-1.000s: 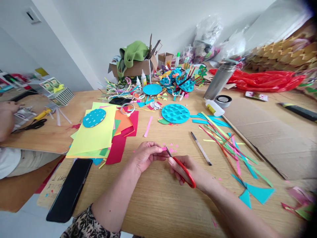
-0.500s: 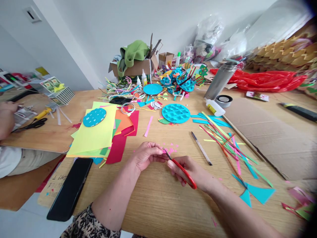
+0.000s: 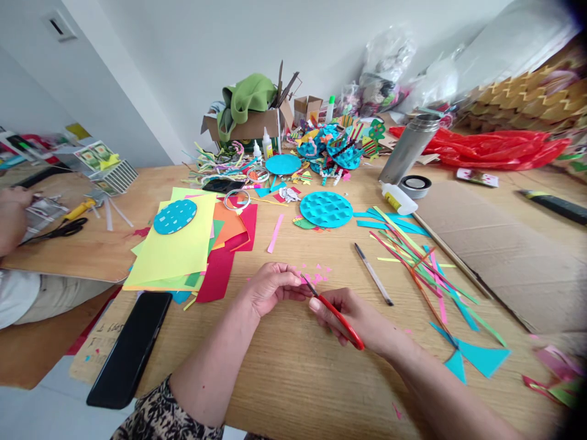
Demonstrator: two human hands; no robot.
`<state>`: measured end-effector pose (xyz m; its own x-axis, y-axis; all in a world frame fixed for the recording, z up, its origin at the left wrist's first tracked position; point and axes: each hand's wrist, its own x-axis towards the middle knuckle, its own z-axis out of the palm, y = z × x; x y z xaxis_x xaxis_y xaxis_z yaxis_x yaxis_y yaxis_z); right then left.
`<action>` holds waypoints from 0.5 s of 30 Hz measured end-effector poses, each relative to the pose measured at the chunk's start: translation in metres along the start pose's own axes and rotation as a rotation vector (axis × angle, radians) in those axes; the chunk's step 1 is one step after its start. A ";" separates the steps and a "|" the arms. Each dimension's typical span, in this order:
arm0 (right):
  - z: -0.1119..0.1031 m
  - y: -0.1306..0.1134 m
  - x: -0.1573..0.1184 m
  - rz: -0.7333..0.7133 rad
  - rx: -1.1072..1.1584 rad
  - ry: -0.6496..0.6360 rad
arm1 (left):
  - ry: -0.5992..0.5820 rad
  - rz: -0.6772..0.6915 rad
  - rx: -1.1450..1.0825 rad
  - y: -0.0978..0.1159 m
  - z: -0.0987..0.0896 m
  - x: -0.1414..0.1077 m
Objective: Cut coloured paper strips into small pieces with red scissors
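My right hand grips red-handled scissors, their blades pointing up and left to the fingertips of my other hand. My left hand is closed in a pinch beside the blade tips; whatever it holds is too small or hidden to make out. Small pink paper bits lie scattered on the table just beyond both hands. Farther off is a pink paper strip. A blue oval covered in scale-like flaps lies past the bits, partly over a green paper piece. To the right rests a pen.
Left are stacked coloured sheets, a blue dotted oval and a black phone. Paper strips, cardboard, a glue bottle and a steel flask stand or lie right. Another person's hand is far left.
Both hands stay in nearly the same place. The fingers of my right hand at the scissor handles have shifted slightly.
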<state>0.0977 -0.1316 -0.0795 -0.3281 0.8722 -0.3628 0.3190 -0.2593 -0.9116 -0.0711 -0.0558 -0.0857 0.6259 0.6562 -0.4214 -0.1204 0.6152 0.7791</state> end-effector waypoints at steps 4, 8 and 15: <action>0.000 0.002 0.000 -0.015 -0.010 0.007 | -0.004 -0.008 0.005 0.000 0.000 0.001; 0.000 0.001 0.000 -0.011 -0.029 0.027 | 0.006 -0.018 0.002 0.001 0.001 0.001; -0.001 -0.004 -0.001 0.005 -0.014 0.066 | 0.065 0.017 0.022 0.000 -0.001 0.001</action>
<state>0.0979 -0.1311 -0.0753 -0.2672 0.8963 -0.3538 0.3327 -0.2588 -0.9068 -0.0712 -0.0547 -0.0862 0.5726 0.6937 -0.4369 -0.1129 0.5946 0.7960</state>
